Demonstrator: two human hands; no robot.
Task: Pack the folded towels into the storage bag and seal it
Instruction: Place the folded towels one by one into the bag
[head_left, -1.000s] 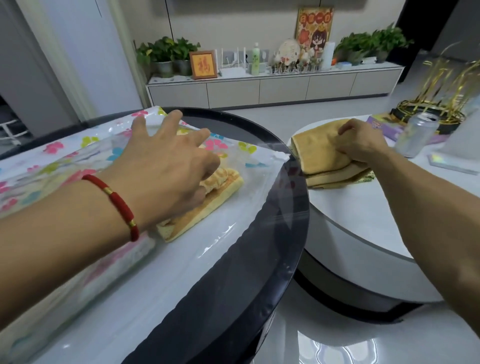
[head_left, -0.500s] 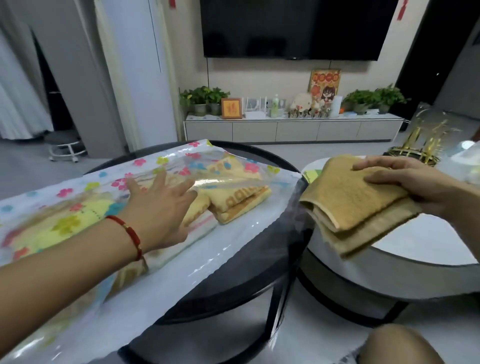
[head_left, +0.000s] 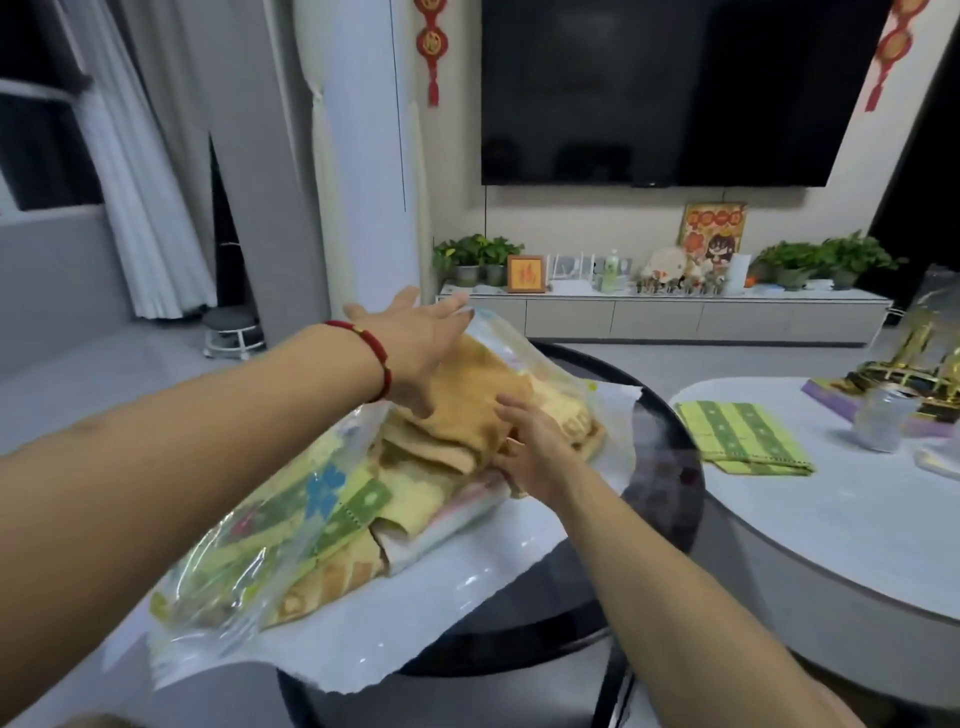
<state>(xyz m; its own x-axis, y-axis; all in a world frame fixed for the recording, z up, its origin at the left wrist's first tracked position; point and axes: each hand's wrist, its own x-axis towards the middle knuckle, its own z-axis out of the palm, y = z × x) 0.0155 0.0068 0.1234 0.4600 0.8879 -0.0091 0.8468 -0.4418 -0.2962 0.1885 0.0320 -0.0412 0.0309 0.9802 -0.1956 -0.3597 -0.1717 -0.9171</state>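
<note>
Towels (head_left: 457, 415) sit in a tan folded stack at the mouth of the clear storage bag (head_left: 270, 525), which lies across the round dark table (head_left: 670, 467), and from my remote seat I read both hands as working right at that stack. My left hand (head_left: 421, 348) reaches over the top of the bag with the fingers straight and spread, the palm lying on the upper plastic flap just above the tan towels; the fingertips run past the far edge of the stack (a red bracelet (head_left: 376, 353) circles that wrist). My right hand (head_left: 530, 447) comes in from the near side, its fingers extended and pressed against the front edge of the tan towels, touching the cloth rather than curled round it, though motion blur keeps me from telling how the thumb lies. Deeper in the bag, toward the near left, I see other folded cloths in green, yellow and pink through the plastic. One green striped towel (head_left: 743, 441) lies flat on the white table (head_left: 831, 530) to the right, well apart from both hands.
</note>
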